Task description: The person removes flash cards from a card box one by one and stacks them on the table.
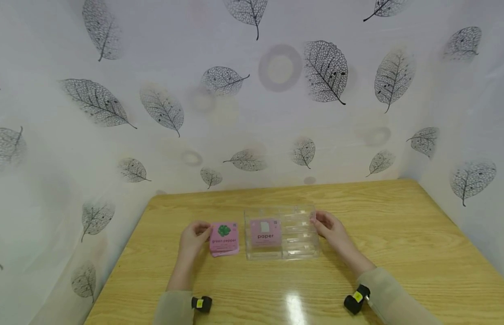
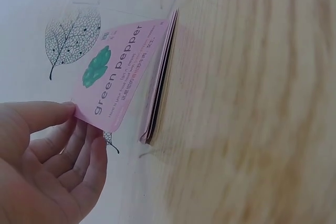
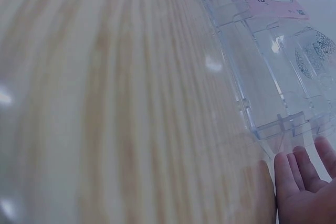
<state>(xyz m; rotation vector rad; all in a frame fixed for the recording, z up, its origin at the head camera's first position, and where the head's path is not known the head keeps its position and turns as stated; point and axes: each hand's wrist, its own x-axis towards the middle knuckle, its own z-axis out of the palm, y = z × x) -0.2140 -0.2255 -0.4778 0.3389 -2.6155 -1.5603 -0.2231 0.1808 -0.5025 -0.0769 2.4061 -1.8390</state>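
Pinching green pepper card point(image 1: 224, 237) in left grip point(image 1: 191, 239)

Over the remote feed I read "green pepper", in dark lowercase lettering, on one pink card point(image 1: 224, 235); smaller lines beneath it, Chinese characters among them, were too blurred for me to certify. I also recorded "paper" on a second pink card point(image 1: 266, 232) in the left section of the clear tray point(image 1: 263, 255); its finer print proved illegible.
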